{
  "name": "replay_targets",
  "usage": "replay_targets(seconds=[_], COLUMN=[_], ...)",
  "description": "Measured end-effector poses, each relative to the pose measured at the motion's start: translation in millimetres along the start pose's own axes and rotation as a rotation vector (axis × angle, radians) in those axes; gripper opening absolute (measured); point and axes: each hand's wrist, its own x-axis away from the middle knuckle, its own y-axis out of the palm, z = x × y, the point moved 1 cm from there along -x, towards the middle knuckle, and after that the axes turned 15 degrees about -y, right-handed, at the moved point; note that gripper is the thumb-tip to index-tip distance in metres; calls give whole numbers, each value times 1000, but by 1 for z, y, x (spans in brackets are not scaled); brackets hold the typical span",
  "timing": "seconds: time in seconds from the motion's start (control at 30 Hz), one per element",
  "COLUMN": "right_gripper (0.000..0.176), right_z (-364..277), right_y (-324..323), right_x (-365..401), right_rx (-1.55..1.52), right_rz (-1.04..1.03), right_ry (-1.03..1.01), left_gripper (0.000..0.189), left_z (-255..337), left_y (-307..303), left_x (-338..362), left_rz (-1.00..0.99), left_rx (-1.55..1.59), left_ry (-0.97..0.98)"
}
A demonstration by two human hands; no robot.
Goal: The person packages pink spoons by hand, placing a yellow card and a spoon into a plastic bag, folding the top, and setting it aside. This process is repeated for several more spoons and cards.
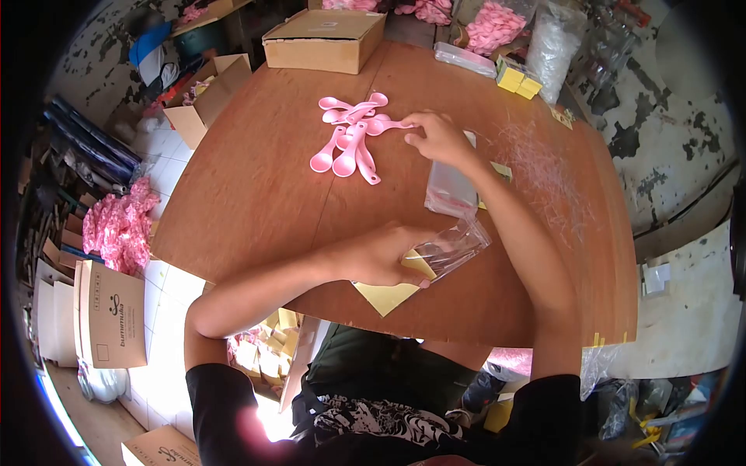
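A small pile of pink measuring spoons (351, 151) lies on the brown wooden table (256, 179). My right hand (441, 138) is at the pile's right side, its fingertips closed on the handle of one pink spoon (383, 125). Nearer to me, my left hand (381, 252) grips a clear plastic bag (457, 247) whose mouth points right. A yellow card (386, 298) shows below that hand and another yellow patch shows through the film. Beside my right forearm lies a stack of clear bags (451, 186), with a yellow card (501, 171) partly hidden by the arm.
Thin clear plastic strips (548, 175) are scattered on the right. Along the far edge stand a cardboard box (325, 43), yellow card stacks (517, 78) and a bulging clear bag (555, 50). An open carton (208, 93) is at the left, with a person (154, 54) behind it.
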Motion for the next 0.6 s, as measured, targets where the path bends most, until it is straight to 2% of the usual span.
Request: replay_targets(seconds=[0.1,0.17,0.27,0.33,0.43,0.53,0.6], right_gripper=[34,36,30,24,21,18,18], right_z=[3,7,-2,1,-6,-13,-14], right_y=[29,33,24,26,27,22,22], right_x=[-17,-23,-25,-23,-18,-18,-17], right_rx=[107,42,106,181,351,316,306], right_rz=[24,-23,-64,-71,-35,-110,-126], right_ry=[49,71,74,-58,-60,18,56], left_gripper=[53,52,52,52,54,52,53], left_z=[-8,-15,-20,-20,-16,-5,-12], left_y=[-1,0,1,0,0,-2,0], left_x=[-2,-4,-8,-7,-7,-4,-8], left_rz=[25,34,-4,0,18,-28,-18], left_rx=[13,30,16,43,23,89,84], left_ry=[13,8,-17,-10,5,-84,-58])
